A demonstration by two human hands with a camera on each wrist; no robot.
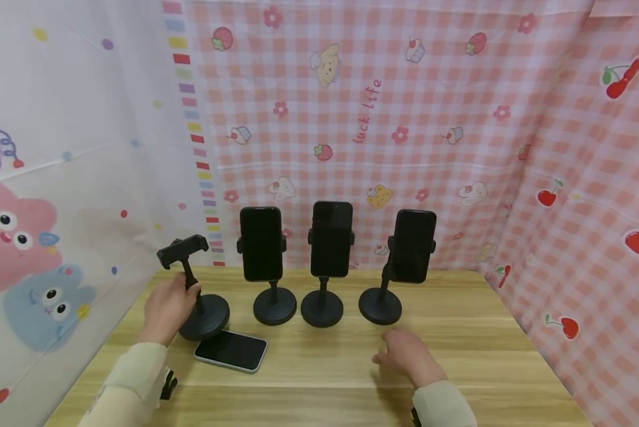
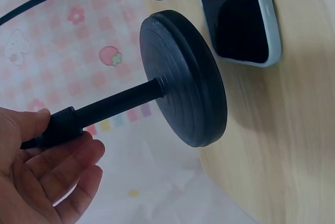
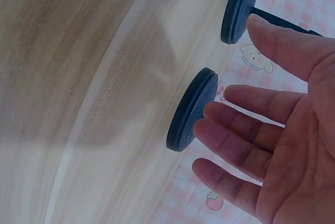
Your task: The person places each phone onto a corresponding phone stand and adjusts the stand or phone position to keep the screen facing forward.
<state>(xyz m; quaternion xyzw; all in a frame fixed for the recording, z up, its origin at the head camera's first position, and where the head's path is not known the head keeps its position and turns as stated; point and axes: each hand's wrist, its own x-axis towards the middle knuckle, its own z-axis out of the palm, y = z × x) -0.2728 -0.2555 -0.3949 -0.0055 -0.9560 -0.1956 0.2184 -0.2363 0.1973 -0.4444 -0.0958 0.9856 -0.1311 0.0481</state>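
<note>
My left hand (image 1: 171, 301) grips the thin stem of an empty black phone stand (image 1: 206, 317), which leans left with its clamp (image 1: 182, 249) up. In the left wrist view the thumb and fingers (image 2: 63, 156) close round the stem behind the round base (image 2: 183, 77). A dark phone in a pale case (image 1: 230, 350) lies flat on the wooden table (image 1: 485, 356) just in front of that base. My right hand (image 1: 402, 351) hovers open, palm down, near the base of the right-hand stand (image 1: 380, 305); its fingers (image 3: 246, 140) are spread.
Three black stands in a row at the back each hold an upright dark phone (image 1: 261, 243), (image 1: 331, 238), (image 1: 414, 245). Patterned cloth walls close in the table at the left, back and right.
</note>
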